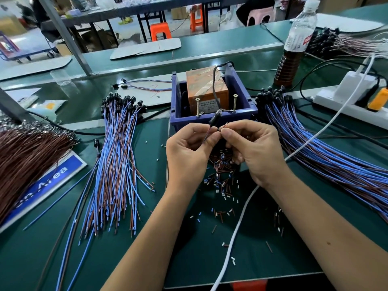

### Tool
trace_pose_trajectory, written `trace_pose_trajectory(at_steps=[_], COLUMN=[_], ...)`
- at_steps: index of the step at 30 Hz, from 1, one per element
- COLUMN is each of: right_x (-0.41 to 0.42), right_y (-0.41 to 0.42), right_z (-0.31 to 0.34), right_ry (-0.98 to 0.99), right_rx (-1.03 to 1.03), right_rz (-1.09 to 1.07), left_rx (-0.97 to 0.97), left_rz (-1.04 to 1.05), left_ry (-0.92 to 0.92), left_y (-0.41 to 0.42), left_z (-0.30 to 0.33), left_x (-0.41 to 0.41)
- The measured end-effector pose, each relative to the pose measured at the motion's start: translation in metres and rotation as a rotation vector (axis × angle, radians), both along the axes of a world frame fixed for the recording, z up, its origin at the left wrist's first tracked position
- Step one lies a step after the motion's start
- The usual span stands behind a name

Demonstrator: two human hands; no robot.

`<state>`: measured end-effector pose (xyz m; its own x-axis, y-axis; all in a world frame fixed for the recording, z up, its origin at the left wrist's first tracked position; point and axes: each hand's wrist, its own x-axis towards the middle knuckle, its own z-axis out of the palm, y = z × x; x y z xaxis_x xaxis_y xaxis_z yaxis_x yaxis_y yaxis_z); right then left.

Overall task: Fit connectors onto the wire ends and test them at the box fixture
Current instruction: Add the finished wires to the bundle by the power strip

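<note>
A small black cylindrical connector [213, 121] with thin blue and brown wire leads sits raised above the green bench [130, 259], just near of the blue plastic box fixture [239, 101]. The left hand [189, 150] pinches its leads between thumb and curled fingers; the right hand [252, 148] pinches a bare wire end just beside it, fingertips almost touching. Two brass screws [197, 107] stand upright on the fixture's near wall. Under the hands lie scattered bits of cut insulation [220, 181]. Bundles of blue and brown wires [113, 164] lie left and right.
</note>
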<state>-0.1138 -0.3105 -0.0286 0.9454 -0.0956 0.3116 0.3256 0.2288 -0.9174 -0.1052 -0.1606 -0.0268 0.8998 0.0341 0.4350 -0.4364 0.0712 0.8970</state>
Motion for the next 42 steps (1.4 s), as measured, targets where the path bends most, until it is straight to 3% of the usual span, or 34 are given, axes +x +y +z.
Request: trace_pose_trajectory(at_steps=[6,14,19,22,31,42], right_x=[-0.001,-0.001,0.002,0.003,0.006,0.004], right_y=[-0.005,0.000,-0.004,-0.003,0.006,0.006], right_z=[0.002,0.006,0.004,0.005,0.013,0.013], right_ry=[-0.087,-0.206,-0.248,-0.272,-0.335,-0.360], right_rx=[-0.041,-0.101,-0.312,-0.422,-0.624,-0.653], right_rz=[-0.051,-0.154,-0.571,-0.709,-0.811,-0.791], left_rx=[0.000,-0.051,-0.051,-0.056,-0.046,-0.004], left_rz=[0.262,0.474,0.477,0.464,0.450,0.436], left_ry=[-0.155,-0.060,-0.023,-0.031,-0.047,-0.053], left_y=[0.000,0.006,0.006,0.004,0.001,-0.002], left_z=[0.002,0.004,0.007,0.007,0.002,0.001], left_x=[-0.001,0.003,0.004,0.006,0.008,0.007])
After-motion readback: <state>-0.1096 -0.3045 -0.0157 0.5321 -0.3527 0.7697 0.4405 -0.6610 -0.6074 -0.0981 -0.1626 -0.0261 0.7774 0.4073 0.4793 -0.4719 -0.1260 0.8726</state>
